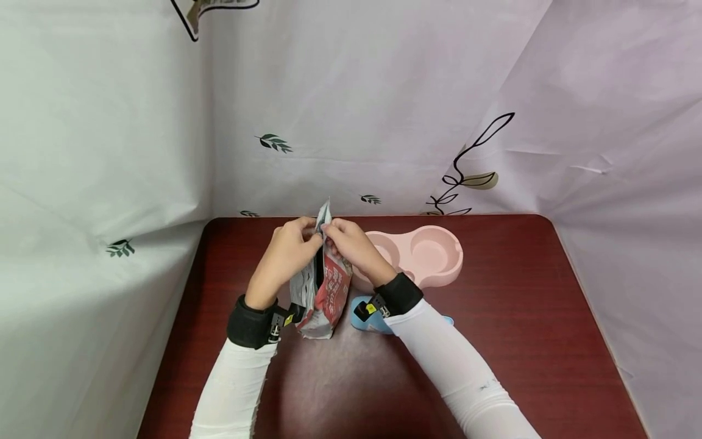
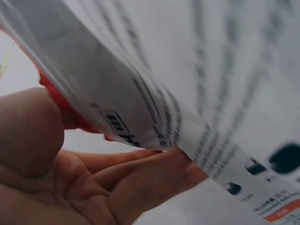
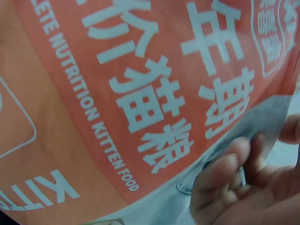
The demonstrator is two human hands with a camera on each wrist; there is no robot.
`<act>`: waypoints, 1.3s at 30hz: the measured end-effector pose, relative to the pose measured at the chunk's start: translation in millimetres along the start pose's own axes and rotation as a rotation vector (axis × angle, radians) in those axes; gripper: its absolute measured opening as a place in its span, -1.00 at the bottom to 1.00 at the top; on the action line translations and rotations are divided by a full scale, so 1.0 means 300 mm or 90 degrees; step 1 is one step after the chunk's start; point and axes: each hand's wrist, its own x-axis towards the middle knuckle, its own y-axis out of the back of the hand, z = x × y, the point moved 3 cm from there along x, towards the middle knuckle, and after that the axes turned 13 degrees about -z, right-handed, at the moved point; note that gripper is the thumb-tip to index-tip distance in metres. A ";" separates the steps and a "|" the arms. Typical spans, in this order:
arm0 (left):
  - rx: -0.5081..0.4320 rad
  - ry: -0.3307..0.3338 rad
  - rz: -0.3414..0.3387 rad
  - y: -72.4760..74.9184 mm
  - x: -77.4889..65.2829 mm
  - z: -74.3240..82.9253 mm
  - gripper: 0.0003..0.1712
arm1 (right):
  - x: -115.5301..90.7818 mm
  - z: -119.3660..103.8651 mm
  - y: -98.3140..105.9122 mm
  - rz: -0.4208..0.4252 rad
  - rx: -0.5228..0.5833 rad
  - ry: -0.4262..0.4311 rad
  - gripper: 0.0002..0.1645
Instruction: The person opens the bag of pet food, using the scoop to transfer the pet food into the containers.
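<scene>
A red, white and grey kitten food bag stands upright on the table, its narrow top pointing away from me. My left hand holds the left side of the bag's top edge between thumb and fingers. On the other side, my right hand pinches the same top edge with curled fingers. In the right wrist view, the bag's printed front fills most of the picture, with the fingers at its edge. The left wrist view has the white side panel across the fingers, hiding some of them.
A pink double bowl sits behind the right wrist, partly covered by it. Under the right forearm lies a light-blue object, mostly hidden. The dark red table is bordered by pale patterned cloth behind and at both sides.
</scene>
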 end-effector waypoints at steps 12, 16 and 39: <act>0.017 0.023 -0.079 -0.030 -0.044 0.007 -0.29 | -0.046 -0.016 -0.030 -0.008 -0.096 -0.012 -0.52; 0.004 0.012 -0.080 -0.029 -0.061 0.004 -0.34 | -0.066 -0.010 -0.021 -0.031 -0.100 -0.032 -0.52; 0.058 0.034 0.022 0.015 -0.135 0.015 -0.37 | -0.157 -0.045 0.140 0.027 -0.260 -0.036 -0.89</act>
